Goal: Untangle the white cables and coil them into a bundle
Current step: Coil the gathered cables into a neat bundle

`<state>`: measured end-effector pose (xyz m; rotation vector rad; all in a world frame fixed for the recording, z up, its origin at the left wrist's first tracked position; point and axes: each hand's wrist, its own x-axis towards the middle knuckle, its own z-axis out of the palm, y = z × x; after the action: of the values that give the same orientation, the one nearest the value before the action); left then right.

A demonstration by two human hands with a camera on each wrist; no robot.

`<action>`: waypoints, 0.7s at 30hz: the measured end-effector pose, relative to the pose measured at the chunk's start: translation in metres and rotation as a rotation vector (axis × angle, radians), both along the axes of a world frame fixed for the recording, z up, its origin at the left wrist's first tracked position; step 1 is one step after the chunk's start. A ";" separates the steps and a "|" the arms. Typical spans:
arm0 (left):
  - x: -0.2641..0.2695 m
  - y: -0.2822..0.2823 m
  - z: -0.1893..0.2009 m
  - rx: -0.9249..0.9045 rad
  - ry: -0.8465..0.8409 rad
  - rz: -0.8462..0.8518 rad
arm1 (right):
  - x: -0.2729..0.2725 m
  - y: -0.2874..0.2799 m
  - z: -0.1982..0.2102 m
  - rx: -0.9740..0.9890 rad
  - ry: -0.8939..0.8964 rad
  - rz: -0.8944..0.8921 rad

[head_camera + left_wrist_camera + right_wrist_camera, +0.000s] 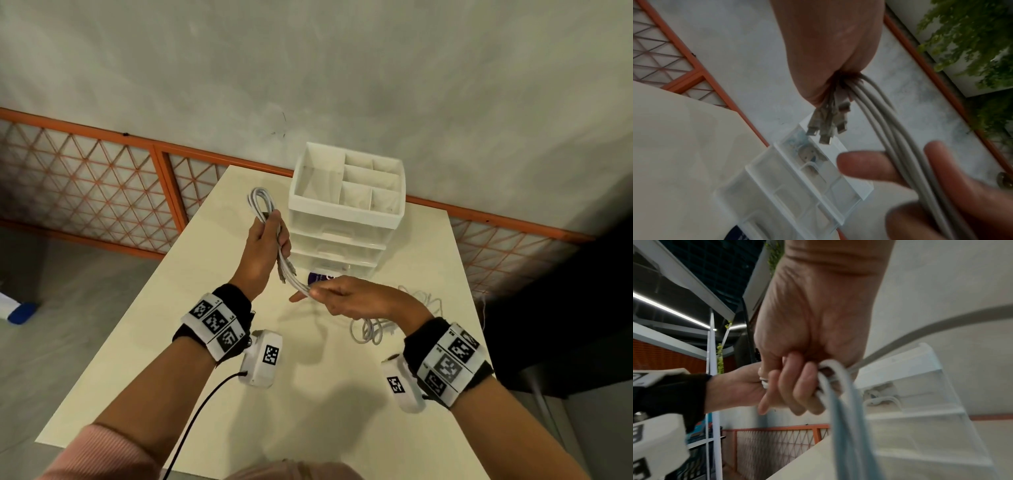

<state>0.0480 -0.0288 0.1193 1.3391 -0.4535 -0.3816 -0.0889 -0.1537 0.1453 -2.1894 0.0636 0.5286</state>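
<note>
My left hand (269,236) grips a bundle of white cables (262,204) above the cream table (212,342). A loop sticks out above the fist and several plug ends (826,126) hang below it. The long strands (892,133) run down to my right hand (313,294), which grips them in curled fingers (797,389). In the right wrist view the strands (840,410) pass through the right hand (807,369), with the left hand (735,386) just behind it. More white cable (371,330) lies on the table under my right wrist, with a thin tangle (424,301) beyond it.
A white drawer organizer (346,209) with open top compartments stands at the table's far middle, close behind both hands. A purple item (320,277) lies at its base. An orange lattice fence (102,185) runs behind the table. A blue object (20,312) lies on the floor at left.
</note>
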 end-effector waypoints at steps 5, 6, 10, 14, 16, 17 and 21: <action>0.003 0.009 0.006 -0.012 -0.033 -0.084 | -0.011 -0.024 0.003 0.084 0.101 -0.077; 0.001 0.010 0.006 -0.003 -0.030 -0.116 | -0.012 -0.030 0.007 0.065 0.077 -0.084; -0.010 0.009 0.007 0.056 -0.035 -0.285 | -0.003 -0.033 0.027 -0.073 -0.153 -0.114; -0.019 0.000 0.015 0.068 0.008 -0.378 | 0.009 -0.023 0.047 -0.158 -0.305 -0.144; -0.024 -0.004 0.018 0.079 0.023 -0.405 | 0.012 -0.016 0.051 -0.175 -0.333 -0.159; -0.027 -0.006 0.019 0.094 0.020 -0.409 | 0.013 -0.012 0.053 -0.175 -0.347 -0.175; -0.030 -0.005 0.027 0.164 -0.059 -0.430 | 0.015 -0.002 0.058 -0.252 -0.392 -0.185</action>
<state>0.0175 -0.0337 0.1460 1.4107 -0.7769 -0.7484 -0.0738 -0.1556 0.2032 -2.4628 0.1259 -0.0201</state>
